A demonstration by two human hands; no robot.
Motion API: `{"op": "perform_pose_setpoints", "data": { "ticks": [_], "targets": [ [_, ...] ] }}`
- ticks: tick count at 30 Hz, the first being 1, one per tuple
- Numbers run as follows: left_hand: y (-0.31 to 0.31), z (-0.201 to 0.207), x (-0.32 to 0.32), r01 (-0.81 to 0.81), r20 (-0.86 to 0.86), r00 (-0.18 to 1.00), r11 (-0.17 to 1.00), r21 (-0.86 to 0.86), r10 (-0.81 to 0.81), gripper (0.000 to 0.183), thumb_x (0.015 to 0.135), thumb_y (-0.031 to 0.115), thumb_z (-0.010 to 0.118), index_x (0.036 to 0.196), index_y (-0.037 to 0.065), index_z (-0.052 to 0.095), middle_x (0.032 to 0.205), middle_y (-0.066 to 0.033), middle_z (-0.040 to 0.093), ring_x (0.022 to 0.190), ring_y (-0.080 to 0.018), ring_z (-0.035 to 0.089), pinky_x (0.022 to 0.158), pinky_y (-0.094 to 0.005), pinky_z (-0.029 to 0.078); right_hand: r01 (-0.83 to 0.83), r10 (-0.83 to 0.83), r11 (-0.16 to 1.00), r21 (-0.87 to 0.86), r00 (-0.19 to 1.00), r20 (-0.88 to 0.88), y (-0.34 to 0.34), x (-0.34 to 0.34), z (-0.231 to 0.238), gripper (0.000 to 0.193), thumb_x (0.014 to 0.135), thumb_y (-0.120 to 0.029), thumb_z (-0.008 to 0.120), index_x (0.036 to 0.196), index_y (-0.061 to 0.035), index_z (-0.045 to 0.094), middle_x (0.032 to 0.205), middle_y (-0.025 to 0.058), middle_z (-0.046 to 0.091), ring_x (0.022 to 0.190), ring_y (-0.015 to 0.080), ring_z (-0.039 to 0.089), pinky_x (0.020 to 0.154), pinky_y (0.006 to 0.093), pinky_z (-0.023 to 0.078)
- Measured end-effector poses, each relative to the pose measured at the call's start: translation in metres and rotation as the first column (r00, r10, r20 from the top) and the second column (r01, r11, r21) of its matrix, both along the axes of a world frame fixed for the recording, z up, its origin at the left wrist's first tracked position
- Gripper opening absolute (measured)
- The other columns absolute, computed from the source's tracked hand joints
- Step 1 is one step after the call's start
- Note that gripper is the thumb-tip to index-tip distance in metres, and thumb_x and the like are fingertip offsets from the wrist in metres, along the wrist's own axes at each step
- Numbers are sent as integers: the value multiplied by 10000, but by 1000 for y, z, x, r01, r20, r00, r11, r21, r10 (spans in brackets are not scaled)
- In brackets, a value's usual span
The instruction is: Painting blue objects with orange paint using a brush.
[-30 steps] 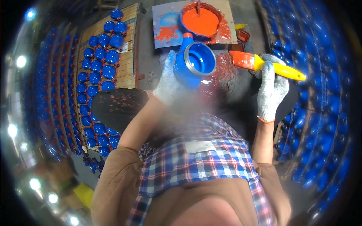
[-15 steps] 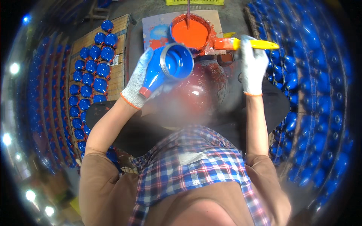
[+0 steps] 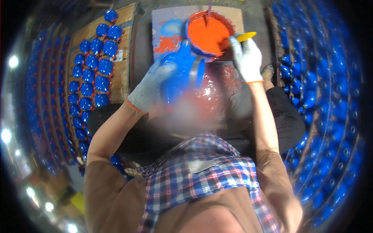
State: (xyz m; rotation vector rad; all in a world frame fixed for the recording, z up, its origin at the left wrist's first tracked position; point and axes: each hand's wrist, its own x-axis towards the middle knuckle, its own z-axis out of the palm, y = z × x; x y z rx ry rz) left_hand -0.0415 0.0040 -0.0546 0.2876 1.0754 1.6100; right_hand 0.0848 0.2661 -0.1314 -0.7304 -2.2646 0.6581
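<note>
A glossy blue hollow casting (image 3: pixel 179 79), with a bare-metal ring round its open end and a narrow neck, is held in my gloved left hand (image 3: pixel 153 83). Motion blurs it, and its neck points away from me, close to the paint bucket's near-left side. In the bucket (image 3: pixel 189 44) is bright orange-red paint (image 3: pixel 208 33) with a thin stick standing in it. My gloved right hand (image 3: pixel 248 60) grips a yellow-handled paintbrush (image 3: pixel 247 37) at the bucket's right rim. Its bristles are down at the paint, partly hidden by the rim and my fingers.
Under the bucket lies a paint-stained board (image 3: pixel 161 17). A red, paint-splashed rounded surface (image 3: pixel 211 91) sits between my knees. Blue castings with red ends (image 3: pixel 103 83) stand in rows on a wooden board at left. Many more blue castings (image 3: pixel 311 99) fill racks at right.
My right hand has moved left, bringing the brush from beside the bucket to its paint. My left hand has turned the blue casting, so its neck now points away from me.
</note>
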Motion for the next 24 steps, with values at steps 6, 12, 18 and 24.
{"op": "perform_pose_setpoints", "data": {
  "ticks": [6, 12, 18, 24],
  "targets": [
    [6, 6, -10, -86, -922, 385, 996, -9, 25, 742, 678, 159, 877, 1297, -9, 504, 1128, -141, 619, 1046, -280, 648, 941, -389, 520, 71, -89, 978, -198, 993, -82, 6, 13, 9, 309, 960, -314, 642, 1077, -33, 695, 955, 174, 726, 857, 310, 714, 774, 366, 540],
    [12, 5, -14, 316, -865, -369, 921, 227, 340, 741, 620, 172, 887, 1284, 122, 562, 1266, -141, 553, 1137, -360, 580, 1004, -514, 483, -75, -153, 759, -647, 945, -290, 10, 35, 19, 352, 1017, -337, 575, 1005, -6, 692, 774, 34, 666, 644, 84, 587, 561, 245, 443],
    [16, -10, 2, 481, -745, -523, 865, 143, 414, 447, 700, 271, 825, 1120, 336, 688, 1283, -95, 586, 1093, -420, 632, 846, -499, 605, -275, 120, 758, -592, 950, -288, -10, 27, 55, 378, 1026, -349, 557, 1044, -4, 710, 834, 39, 687, 704, 76, 594, 632, 230, 458],
    [22, -8, 10, 541, -692, -569, 836, 92, 445, 443, 725, 256, 821, 1137, 340, 684, 1321, -77, 561, 1105, -414, 628, 835, -468, 615, -354, 262, 758, -548, 935, -241, -29, 27, 105, 186, 1009, -167, 569, 1012, 3, 643, 806, 61, 640, 720, 135, 578, 660, 297, 463]
  ]
}}
